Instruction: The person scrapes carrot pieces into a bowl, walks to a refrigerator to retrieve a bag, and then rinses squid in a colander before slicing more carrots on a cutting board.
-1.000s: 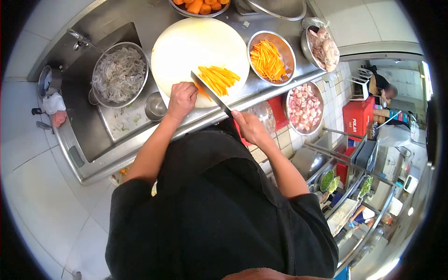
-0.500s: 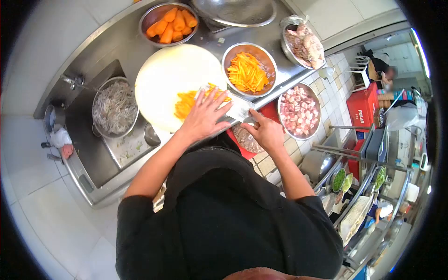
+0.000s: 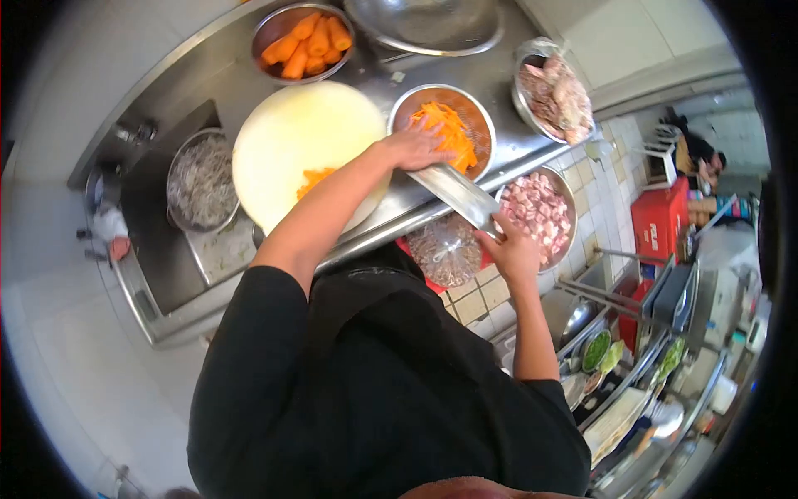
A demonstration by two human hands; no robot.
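My right hand (image 3: 511, 251) grips a cleaver (image 3: 455, 195) by its handle, the broad blade slanting up toward the rim of a steel bowl (image 3: 488, 160). Over that bowl's near-left edge, my left hand (image 3: 409, 147) has its fingers spread beside the cut carrot strips (image 3: 451, 137), close to the blade's far end. A smaller patch of cut carrot (image 3: 312, 180) lies on the round, pale cutting board (image 3: 303, 125), partly hidden behind my left forearm.
Peeled carrots fill a bowl (image 3: 264, 68) at the back. Diced meat (image 3: 539, 212) sits in a low bowl at right, and raw poultry (image 3: 568, 98) stands on the counter's right end. A pot (image 3: 202, 185) of pale, stringy food stands in the sink (image 3: 158, 274).
My left hand has moved right from the board to the carrot bowl. The cleaver has swung off the board beside the bowl, and less cut carrot shows on the board.
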